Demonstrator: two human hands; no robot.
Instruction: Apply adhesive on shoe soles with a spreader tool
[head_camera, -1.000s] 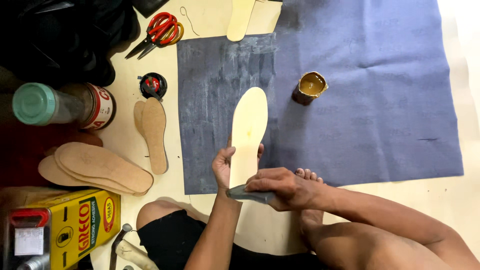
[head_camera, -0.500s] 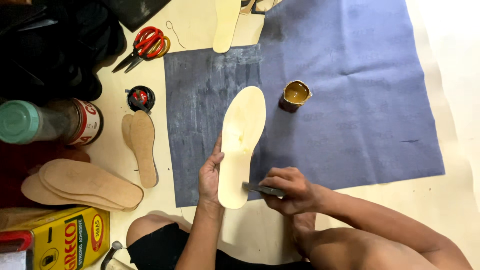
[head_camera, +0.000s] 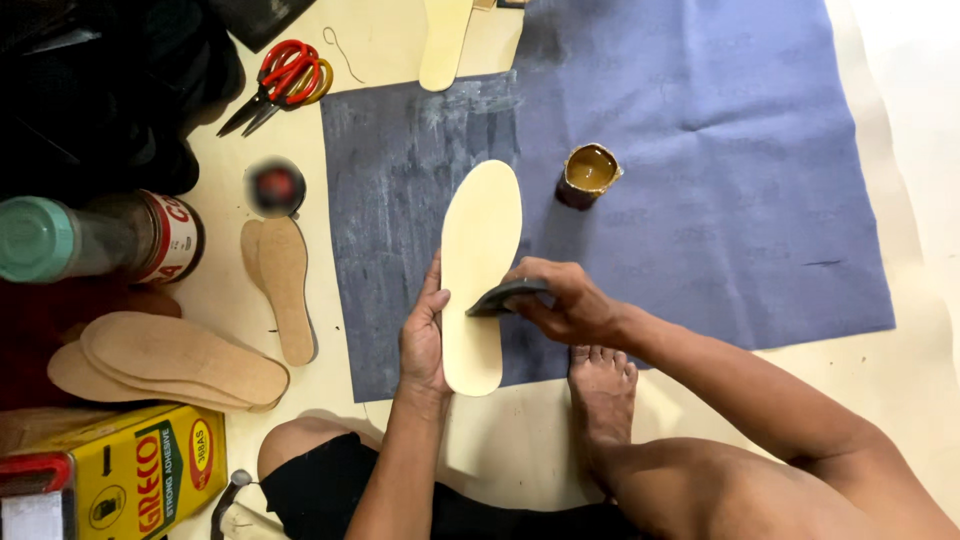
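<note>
Cream insole on slate-blue fabric

The insole (head_camera: 480, 275) is pale cream; the fabric sheet (head_camera: 700, 150) is slate blue with chalky grey smears at nine o'clock. Scissors (head_camera: 280, 80) have red and yellow handles; the adhesive tin (head_camera: 140, 475) is yellow with red print; the cork insoles (head_camera: 170, 360) are tan.

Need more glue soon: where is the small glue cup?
In the head view, the small glue cup stands on the blue sheet, upper centre, just right of the pale insole's top end.

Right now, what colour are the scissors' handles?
Red, with a yellow-orange inner edge, on the scissors; head view.
</note>
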